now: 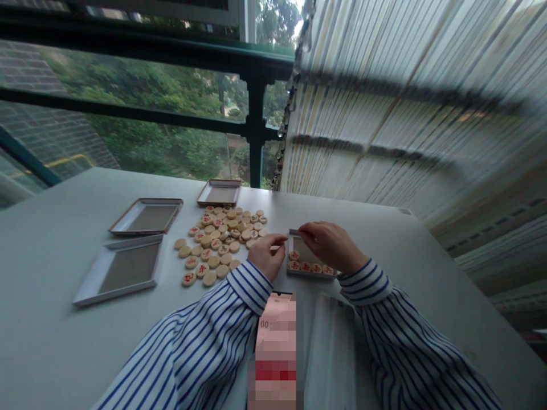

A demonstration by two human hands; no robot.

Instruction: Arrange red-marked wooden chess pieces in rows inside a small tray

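Observation:
My left hand (268, 257) is between the pile and a small box, its thumb and fingers curled together; a pale bit shows at the fingertips, too small to name. My right hand (333, 246) reaches over the shallow box (311, 274), fingers closed near its far left corner; anything in them is hidden. Inside the box, several round xiangqi pieces (305, 266) with red characters line the near edge, with another above them at the left. Left of my hands lies a loose pile of wooden xiangqi pieces (224, 230), some face up in red or black, others blank side up.
Three shallow trays stand at the left: a far one (198, 200), a middle one (181, 206) and a nearer white one (117, 298). A phone (273, 310) and a clear plastic cover (331, 347) lie close to me. A window and a striped curtain border the white table (47, 250).

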